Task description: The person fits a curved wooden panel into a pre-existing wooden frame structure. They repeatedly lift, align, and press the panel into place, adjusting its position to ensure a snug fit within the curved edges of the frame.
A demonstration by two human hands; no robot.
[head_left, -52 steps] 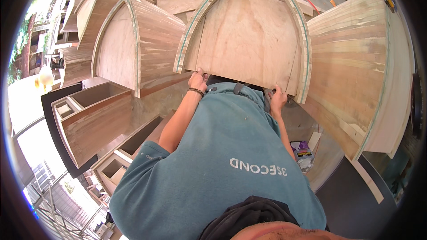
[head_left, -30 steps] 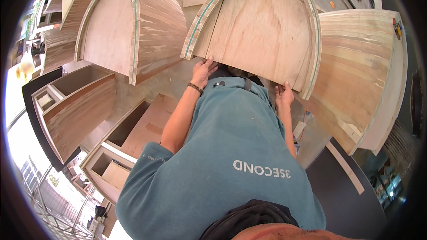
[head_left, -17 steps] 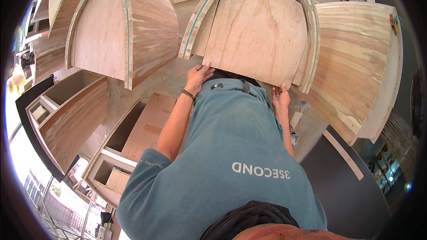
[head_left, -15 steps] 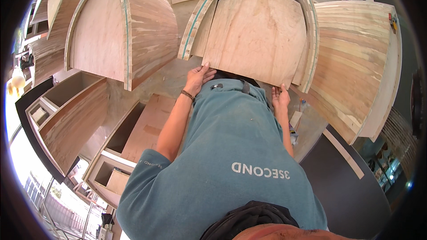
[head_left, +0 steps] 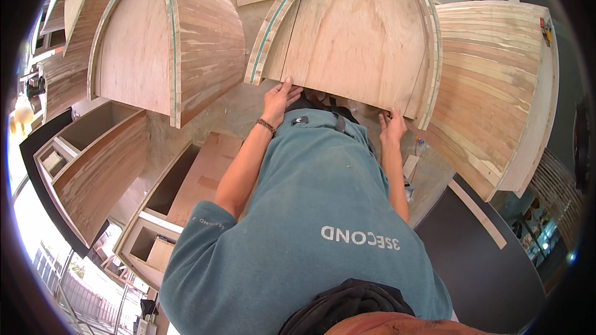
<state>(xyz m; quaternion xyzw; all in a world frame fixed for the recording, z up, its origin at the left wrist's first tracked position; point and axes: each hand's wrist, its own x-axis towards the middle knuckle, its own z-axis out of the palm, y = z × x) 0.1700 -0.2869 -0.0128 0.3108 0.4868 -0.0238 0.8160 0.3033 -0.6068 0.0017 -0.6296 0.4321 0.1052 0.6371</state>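
A large pale plywood panel sits inside the arched opening of a curved wooden cabinet, whose rim carries a thin green stripe. Its near edge faces me. My left hand grips that edge near its left corner, thumb on top and fingers bent below. Toward the right corner, my right hand pinches the same edge, its fingertips partly hidden by the wood. The panel lies close against the cabinet's inner sides.
To the left stands a similar arched cabinet. A striped curved wooden piece is at the right, with small tools on its far edge. Open wooden boxes lie at the lower left, and a dark board at the lower right.
The panel has slid away from me, deeper into the arched opening, and the gaps around it have narrowed. Both hands have moved forward slightly with its near edge.
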